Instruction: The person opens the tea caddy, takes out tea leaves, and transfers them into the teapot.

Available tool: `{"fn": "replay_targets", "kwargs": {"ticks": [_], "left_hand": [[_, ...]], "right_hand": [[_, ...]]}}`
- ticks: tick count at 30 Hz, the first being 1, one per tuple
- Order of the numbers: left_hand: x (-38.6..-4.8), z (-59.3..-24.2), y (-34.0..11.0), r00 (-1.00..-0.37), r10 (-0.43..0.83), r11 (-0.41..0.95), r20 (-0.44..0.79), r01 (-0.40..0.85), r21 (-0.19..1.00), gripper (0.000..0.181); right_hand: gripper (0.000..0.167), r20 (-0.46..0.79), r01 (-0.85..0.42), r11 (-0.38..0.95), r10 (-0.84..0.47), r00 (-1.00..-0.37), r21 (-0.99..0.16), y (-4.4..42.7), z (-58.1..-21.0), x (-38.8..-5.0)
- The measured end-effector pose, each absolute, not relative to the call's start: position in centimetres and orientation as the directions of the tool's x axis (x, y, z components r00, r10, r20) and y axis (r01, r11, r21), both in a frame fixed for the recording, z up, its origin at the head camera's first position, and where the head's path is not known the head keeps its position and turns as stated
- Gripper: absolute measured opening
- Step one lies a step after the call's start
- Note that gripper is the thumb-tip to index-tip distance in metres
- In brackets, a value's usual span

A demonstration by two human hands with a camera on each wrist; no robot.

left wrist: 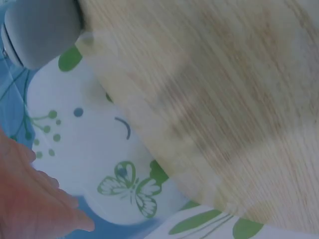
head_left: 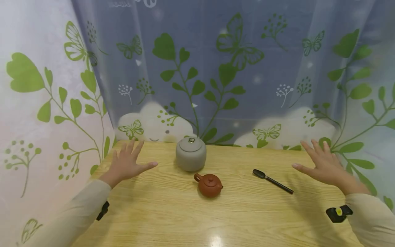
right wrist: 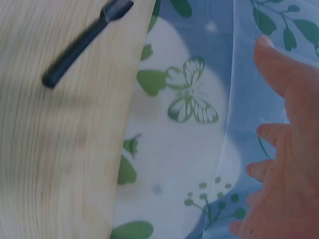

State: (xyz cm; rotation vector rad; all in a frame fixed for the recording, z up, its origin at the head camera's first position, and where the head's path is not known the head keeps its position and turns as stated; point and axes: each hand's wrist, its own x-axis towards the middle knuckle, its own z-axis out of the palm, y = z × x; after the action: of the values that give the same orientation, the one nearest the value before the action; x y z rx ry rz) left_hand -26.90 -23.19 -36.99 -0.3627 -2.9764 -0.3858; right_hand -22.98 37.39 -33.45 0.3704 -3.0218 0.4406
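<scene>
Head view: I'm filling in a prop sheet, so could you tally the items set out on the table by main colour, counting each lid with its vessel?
Grey: 1 (lidded jar)
Reddish-brown: 1 (teapot)
Black: 1 (spoon-like scoop)
Total: 3

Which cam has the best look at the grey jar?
Head view: the grey jar shows whole there, upright on the table, its lid in plain sight. The left wrist view catches only part of it, cut off at the top left corner. The right wrist view doesn't show it.
</scene>
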Motion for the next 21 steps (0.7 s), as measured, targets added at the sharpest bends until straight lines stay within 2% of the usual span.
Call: {"fn": "replay_targets", "kwargs": {"ticks": [14,21], "left_hand": [[-25.2,-40.1,-18.1,-0.920,0.341,0.824,0.192,0.391,0.409,0.103],[-24.4,-40.9,-15.5,-0.886,0.400,0.725,0.235,0.463,0.510,0.097]], "right_hand": [[0.086,0.144,-0.357,0.854,-0.327,-0.934,-0.378,31.8,-35.7,-23.2],[0.079,0.152,-0.420,0.792,-0.395,-0.906,-0.443,28.7,-36.9,-23.2]]}}
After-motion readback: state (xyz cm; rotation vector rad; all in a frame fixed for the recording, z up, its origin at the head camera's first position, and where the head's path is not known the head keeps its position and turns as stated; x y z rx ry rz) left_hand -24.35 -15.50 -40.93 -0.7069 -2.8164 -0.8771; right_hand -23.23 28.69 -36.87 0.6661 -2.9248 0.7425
